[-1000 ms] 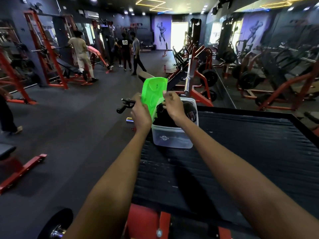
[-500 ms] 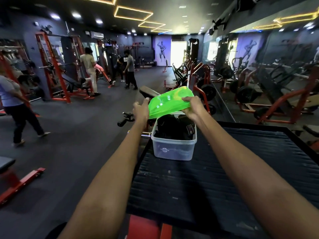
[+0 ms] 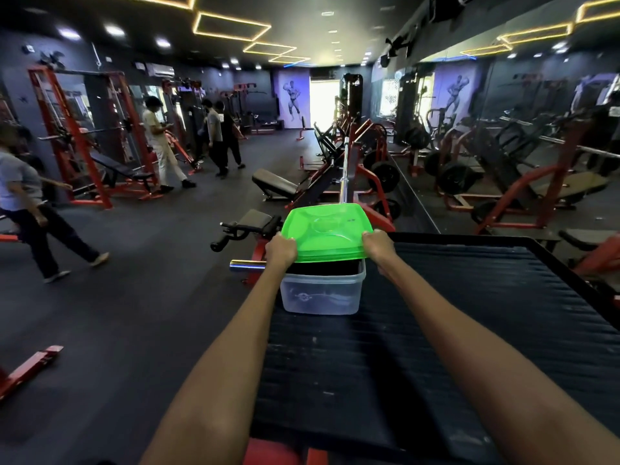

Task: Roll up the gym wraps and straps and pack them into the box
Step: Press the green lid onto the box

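gripping green lid (image 3: 327,229) over clear box (image 3: 322,295), both hands.

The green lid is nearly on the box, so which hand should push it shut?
Probably either; neither hand looks better placed. The left hand grips the green lid's left edge and the right hand its right edge, above the clear box, so pressing down together seems best.
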Demonstrator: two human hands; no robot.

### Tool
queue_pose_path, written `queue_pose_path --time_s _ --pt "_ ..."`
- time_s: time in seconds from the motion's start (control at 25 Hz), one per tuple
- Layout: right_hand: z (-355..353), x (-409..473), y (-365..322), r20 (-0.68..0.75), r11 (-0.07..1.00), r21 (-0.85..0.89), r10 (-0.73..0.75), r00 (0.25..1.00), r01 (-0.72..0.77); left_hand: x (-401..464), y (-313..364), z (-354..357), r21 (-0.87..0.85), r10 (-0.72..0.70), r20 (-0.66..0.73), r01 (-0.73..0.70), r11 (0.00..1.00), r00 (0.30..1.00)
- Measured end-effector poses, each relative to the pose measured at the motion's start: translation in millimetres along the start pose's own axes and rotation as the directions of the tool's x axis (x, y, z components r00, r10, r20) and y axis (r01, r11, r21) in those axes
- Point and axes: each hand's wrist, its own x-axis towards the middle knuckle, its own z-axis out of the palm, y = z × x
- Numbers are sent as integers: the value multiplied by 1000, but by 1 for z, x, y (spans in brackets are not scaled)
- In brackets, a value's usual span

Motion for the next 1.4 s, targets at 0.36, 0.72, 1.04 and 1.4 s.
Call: queue_pose_path --time_s 0.36,0.72,1.04,1.4 --pt "23 -14 28 29 980 -198 -22 999 27 -15 -16 6 171 4 25 -8 985 1000" --pt "28 -4 26 138 853 -470 -181 974 225 -11 -10 9 360 178 181 -233 903 967" --pt "35 18 14 50 766 -593 -272 961 248 12 13 22 616 160 115 -197 763 980" --pt "48 95 -6 298 653 -685 -153 942 322 61 25 40 735 192 175 -258 627 966"
